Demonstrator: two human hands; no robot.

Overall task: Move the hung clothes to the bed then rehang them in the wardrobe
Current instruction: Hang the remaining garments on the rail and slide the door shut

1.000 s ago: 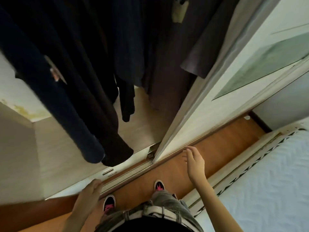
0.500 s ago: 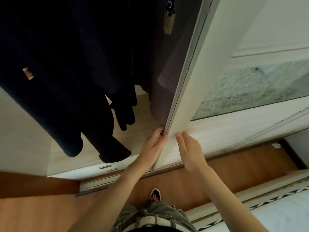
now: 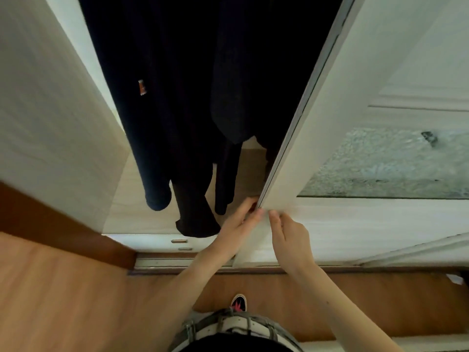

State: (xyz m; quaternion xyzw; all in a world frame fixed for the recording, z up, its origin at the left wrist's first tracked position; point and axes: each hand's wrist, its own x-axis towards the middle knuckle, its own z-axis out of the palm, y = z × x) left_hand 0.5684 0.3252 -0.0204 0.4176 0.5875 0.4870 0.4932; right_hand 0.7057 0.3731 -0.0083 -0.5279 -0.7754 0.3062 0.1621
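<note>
- Head camera, looking steeply down: I see the open gap of a wardrobe (image 3: 121, 214). It lies between a white side panel (image 3: 50, 110) on the left and a white sliding door (image 3: 330, 138) on the right.
- The hung clothes (image 3: 182, 85) are inside the wardrobe and fill that gap, several dark garments packed close together.
- A navy sleeve (image 3: 157, 196) and a black sleeve (image 3: 195, 217) dangle lowest, above the pale wardrobe base. 1 small orange tag (image 3: 142, 87) shows on the navy fabric.
- The left hand (image 3: 238, 224) reaches the door's near edge. Its fingers are hooked round that edge, some tips hidden behind it and 1 lying on the front face, so it pinches the door.
- The right hand (image 3: 291, 240) is just beside the left. Its fingers are straight and close together, with the tips pressed on the door's front face, and it grips nothing.
- The door carries a frosted glass panel (image 3: 380, 161).
- Under the wardrobe base I see 2 small metal pulls (image 3: 179, 241) and the door track (image 3: 177, 261).
- At the bottom are a wooden floor (image 3: 63, 295), the toe of 1 black shoe (image 3: 238, 302) with a pink mark, and a white belt (image 3: 236, 323).
</note>
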